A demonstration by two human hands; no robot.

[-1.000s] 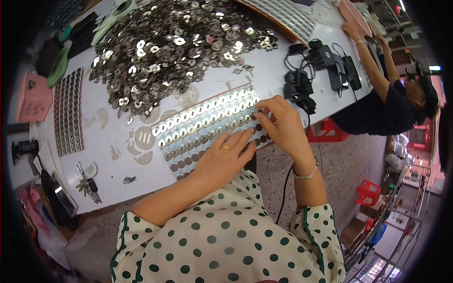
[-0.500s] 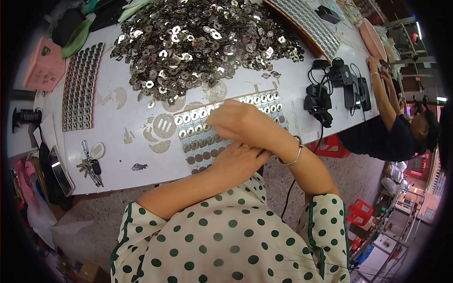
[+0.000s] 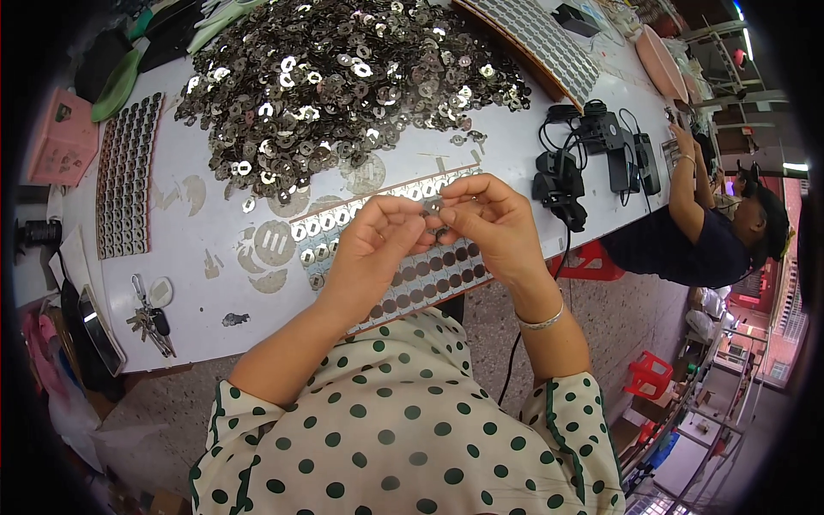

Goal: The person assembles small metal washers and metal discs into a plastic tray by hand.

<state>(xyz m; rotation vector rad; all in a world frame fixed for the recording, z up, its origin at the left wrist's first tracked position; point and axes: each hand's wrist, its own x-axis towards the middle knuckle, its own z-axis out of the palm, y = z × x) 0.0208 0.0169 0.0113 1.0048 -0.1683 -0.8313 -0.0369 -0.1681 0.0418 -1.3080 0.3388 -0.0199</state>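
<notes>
Over a panel (image 3: 418, 296) set with rows of round spots, my two hands meet fingertip to fingertip. Shiny metal pieces cover the panel's far rows; brownish discs show in its near rows. My left hand (image 3: 378, 245) is closed, thumb against fingers, on small metal pieces partly hidden by them. With thumb and fingers my right hand (image 3: 498, 225) pinches a small flat metal piece (image 3: 432, 208) between the two hands. Beyond them spreads a large heap of similar metal pieces (image 3: 343, 86), round with cut-out centres.
Another filled panel (image 3: 129, 180) lies at left, near a pink basket (image 3: 64, 137). Keys (image 3: 150, 322) and a phone (image 3: 101, 330) are near the left edge. Black devices with cables (image 3: 562, 184) stand at right. A wood-edged panel (image 3: 536, 47) lies far right; a co-worker (image 3: 704, 223) sits beyond.
My hands were crossed over the panel, the right above the left. Now they are uncrossed and side by side, fingertips together on metal pieces. The view has shifted slightly.
</notes>
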